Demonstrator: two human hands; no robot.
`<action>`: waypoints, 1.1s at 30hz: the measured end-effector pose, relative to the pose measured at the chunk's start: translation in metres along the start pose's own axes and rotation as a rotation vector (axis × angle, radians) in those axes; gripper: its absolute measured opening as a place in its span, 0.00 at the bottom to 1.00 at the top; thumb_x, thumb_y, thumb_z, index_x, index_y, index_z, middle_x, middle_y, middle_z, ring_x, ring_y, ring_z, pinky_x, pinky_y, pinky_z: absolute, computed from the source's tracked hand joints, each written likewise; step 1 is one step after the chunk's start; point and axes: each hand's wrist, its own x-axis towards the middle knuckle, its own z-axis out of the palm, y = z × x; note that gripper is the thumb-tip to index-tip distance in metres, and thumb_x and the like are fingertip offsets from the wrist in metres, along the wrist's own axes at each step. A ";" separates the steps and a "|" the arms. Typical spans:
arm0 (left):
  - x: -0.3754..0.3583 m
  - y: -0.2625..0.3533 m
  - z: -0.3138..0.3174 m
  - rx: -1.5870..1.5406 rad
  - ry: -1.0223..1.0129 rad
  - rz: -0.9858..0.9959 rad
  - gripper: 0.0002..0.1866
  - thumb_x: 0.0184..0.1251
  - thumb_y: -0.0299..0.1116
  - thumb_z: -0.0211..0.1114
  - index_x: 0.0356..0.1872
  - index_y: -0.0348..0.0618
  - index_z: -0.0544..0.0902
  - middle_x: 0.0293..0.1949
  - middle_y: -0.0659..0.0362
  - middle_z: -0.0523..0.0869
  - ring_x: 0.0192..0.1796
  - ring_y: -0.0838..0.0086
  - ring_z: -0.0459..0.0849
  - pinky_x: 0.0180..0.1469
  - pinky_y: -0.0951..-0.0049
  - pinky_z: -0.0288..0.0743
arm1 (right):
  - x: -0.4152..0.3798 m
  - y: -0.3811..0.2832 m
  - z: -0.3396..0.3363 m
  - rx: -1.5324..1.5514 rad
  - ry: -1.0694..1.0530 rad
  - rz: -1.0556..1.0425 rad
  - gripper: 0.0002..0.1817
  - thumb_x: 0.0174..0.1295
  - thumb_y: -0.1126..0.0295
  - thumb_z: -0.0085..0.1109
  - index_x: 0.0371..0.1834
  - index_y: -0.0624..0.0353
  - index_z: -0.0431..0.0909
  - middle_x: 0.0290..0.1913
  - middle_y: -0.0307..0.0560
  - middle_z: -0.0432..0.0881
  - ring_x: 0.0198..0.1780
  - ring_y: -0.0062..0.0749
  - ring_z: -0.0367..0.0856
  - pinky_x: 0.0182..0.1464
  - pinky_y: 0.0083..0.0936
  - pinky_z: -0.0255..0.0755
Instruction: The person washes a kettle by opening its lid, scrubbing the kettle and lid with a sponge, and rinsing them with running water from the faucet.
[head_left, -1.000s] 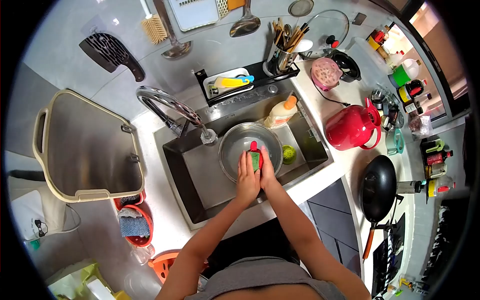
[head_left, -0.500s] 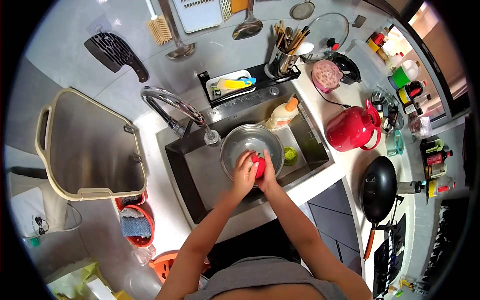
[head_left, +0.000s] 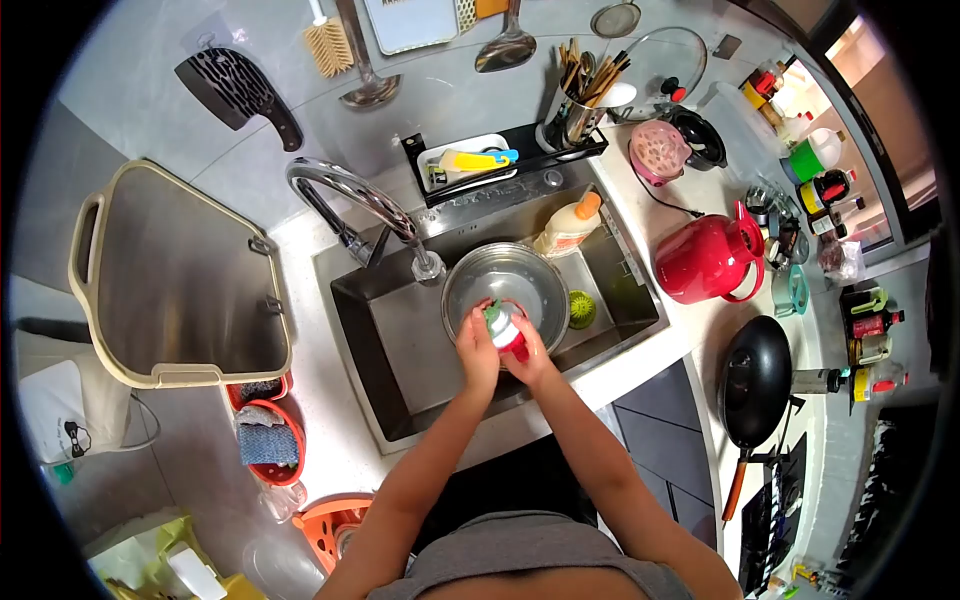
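Over a metal bowl (head_left: 470, 273) in the sink, both hands hold a small red cloth-like item (head_left: 518, 350) with white and green parts; what it is exactly I cannot make out. My left hand (head_left: 478, 345) has its fingers curled against the item's left side. On the right side, my right hand (head_left: 533, 350) grips it with bent fingers. The bowl stands in the steel sink (head_left: 395, 345). A bottle with an orange cap (head_left: 570, 228) lies behind the bowl, and a green spiky ball (head_left: 581, 309) is at its right.
The chrome faucet (head_left: 350, 195) arches over the sink's left side. A red kettle (head_left: 700, 260) and a black wok (head_left: 757, 380) stand on the right counter. At the left are a large beige-rimmed board (head_left: 185, 280) and a red basket (head_left: 297, 440) with cloths.
The held item has turned, so white and green parts now show beside the red. Both hands have shifted slightly on it, and the view has moved a little.
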 end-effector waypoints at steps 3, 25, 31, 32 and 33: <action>0.003 -0.002 -0.008 0.019 -0.129 -0.071 0.19 0.72 0.39 0.43 0.45 0.35 0.77 0.46 0.55 0.78 0.51 0.73 0.73 0.55 0.75 0.64 | -0.001 -0.002 0.004 0.041 -0.061 0.001 0.19 0.61 0.58 0.50 0.54 0.49 0.67 0.47 0.38 0.76 0.51 0.29 0.73 0.52 0.28 0.68; 0.023 0.014 -0.018 0.079 -0.201 0.014 0.15 0.71 0.35 0.44 0.45 0.38 0.76 0.45 0.57 0.78 0.49 0.73 0.75 0.53 0.74 0.66 | 0.005 0.000 0.005 -0.189 0.093 -0.130 0.21 0.61 0.52 0.49 0.50 0.54 0.68 0.43 0.38 0.75 0.44 0.25 0.75 0.47 0.24 0.70; -0.001 0.027 -0.016 0.625 -0.439 0.669 0.19 0.61 0.24 0.47 0.54 0.36 0.70 0.57 0.50 0.70 0.61 0.55 0.65 0.62 0.63 0.58 | -0.011 -0.015 0.030 0.045 0.022 0.091 0.25 0.60 0.41 0.42 0.48 0.48 0.71 0.43 0.35 0.77 0.46 0.25 0.74 0.48 0.24 0.68; 0.003 0.024 -0.018 0.636 -0.503 0.707 0.19 0.61 0.24 0.47 0.54 0.36 0.70 0.57 0.50 0.70 0.60 0.55 0.66 0.61 0.62 0.59 | -0.007 -0.011 0.023 0.042 0.053 0.138 0.26 0.60 0.40 0.41 0.48 0.47 0.71 0.43 0.36 0.77 0.46 0.26 0.74 0.48 0.24 0.68; 0.009 0.021 -0.023 0.645 -0.567 0.742 0.18 0.60 0.24 0.47 0.53 0.36 0.71 0.57 0.50 0.70 0.60 0.54 0.66 0.61 0.62 0.59 | -0.004 -0.007 0.014 0.040 0.086 0.187 0.26 0.60 0.40 0.41 0.48 0.47 0.71 0.44 0.36 0.77 0.47 0.26 0.74 0.49 0.25 0.68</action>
